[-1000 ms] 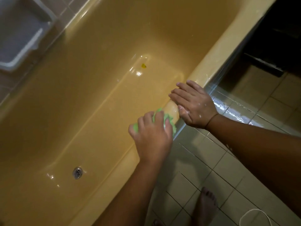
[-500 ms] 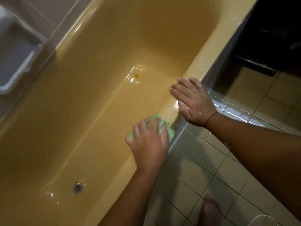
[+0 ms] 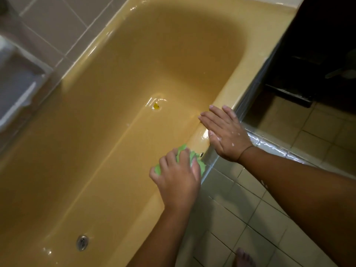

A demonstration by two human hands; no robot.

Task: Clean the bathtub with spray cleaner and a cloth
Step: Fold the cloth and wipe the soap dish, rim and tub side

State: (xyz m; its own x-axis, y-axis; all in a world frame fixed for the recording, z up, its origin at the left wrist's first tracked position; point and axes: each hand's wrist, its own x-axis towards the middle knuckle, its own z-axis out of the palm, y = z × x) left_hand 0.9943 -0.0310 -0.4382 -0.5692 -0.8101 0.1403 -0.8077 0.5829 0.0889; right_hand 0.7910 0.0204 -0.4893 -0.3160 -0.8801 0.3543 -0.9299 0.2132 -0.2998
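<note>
A glossy mustard-yellow bathtub (image 3: pixel 96 132) is filling most of the frame, with grey wall tiles (image 3: pixel 57 20) at upper left and pale floor tiles (image 3: pixel 240 218) at lower right (shiny along the tub's edge). One green cloth (image 3: pixel 200 165) is lying on the near rim at centre, and the left hand (image 3: pixel 177 176) is gripping it with curled fingers. The right hand (image 3: pixel 225 132) is resting flat on the rim, just beside. One drain (image 3: pixel 82 242) is showing at lower left.

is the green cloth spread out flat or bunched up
Bunched up: the green cloth is crumpled under the left hand's curled fingers on the bathtub rim.
</note>
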